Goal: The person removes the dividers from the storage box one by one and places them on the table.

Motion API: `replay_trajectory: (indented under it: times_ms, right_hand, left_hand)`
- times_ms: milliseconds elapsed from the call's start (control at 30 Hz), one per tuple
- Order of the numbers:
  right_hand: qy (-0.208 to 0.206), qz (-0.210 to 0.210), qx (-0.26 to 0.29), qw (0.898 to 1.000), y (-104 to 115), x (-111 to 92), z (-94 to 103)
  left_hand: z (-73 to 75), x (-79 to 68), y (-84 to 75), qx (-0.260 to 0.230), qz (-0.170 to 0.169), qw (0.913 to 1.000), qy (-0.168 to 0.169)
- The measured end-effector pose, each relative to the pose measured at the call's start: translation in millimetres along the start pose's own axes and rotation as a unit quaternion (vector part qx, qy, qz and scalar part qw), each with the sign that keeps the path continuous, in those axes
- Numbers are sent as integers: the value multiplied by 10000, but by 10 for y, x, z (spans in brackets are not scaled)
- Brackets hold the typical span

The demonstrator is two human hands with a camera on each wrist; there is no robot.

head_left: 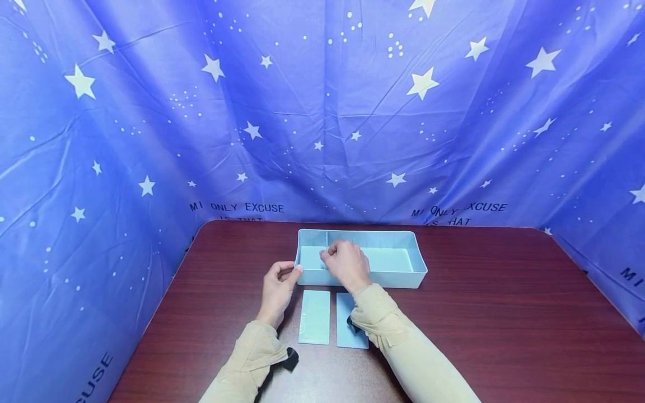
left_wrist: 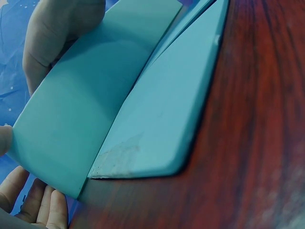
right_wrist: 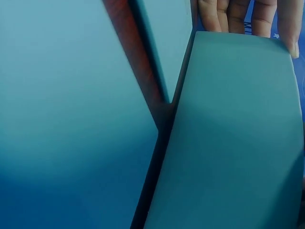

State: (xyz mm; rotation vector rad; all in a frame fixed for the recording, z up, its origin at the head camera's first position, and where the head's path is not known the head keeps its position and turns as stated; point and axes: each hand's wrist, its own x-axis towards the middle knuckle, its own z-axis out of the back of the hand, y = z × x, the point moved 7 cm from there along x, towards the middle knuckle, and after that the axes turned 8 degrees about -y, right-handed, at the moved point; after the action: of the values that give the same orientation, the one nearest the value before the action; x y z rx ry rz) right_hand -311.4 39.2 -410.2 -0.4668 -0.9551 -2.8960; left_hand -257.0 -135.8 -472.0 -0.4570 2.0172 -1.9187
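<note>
A long light-blue storage box (head_left: pixel 393 279) stands on the table, with a thin upright divider (head_left: pixel 326 239) across its left part. My left hand (head_left: pixel 278 288) grips the box's left front corner, thumb at the rim and fingers against the outer end. Reaching over the front wall, my right hand (head_left: pixel 349 264) has its fingers curled and pinches the divider along its top edge; the hand hides part of it. In the left wrist view the box's front wall (left_wrist: pixel 90 100) fills the middle, with left fingertips (left_wrist: pixel 57 210) at its end.
Two flat light-blue panels lie before the box: a left panel (head_left: pixel 314 317) and a right panel (head_left: pixel 347 327), partly under the right sleeve (head_left: pixel 383 319). The dark red wooden table (head_left: pixel 504 313) meets a blue star-patterned curtain (head_left: pixel 322 112) behind and at the sides.
</note>
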Motion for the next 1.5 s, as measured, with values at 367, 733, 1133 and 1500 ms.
replay_trajectory:
  times_ms: [367,733,1133,1500]
  right_hand:
    - [140,98,-166,9997,8,-2,-19]
    - [-151,705,-149,9973,66,-24,-3]
    - [-285,876,-288,9953,85,-29,-13]
    - [-501,1030,-301,9930,98,-48,-2]
  left_hand:
    - [-3,-5,0,30,23,10000,23]
    - [-6,-5,-8,36,-30,10000,33]
    - [-4,4,-2,-25,-65,10000,6]
    - [-7,-5,-5,-16,-103,9999,20]
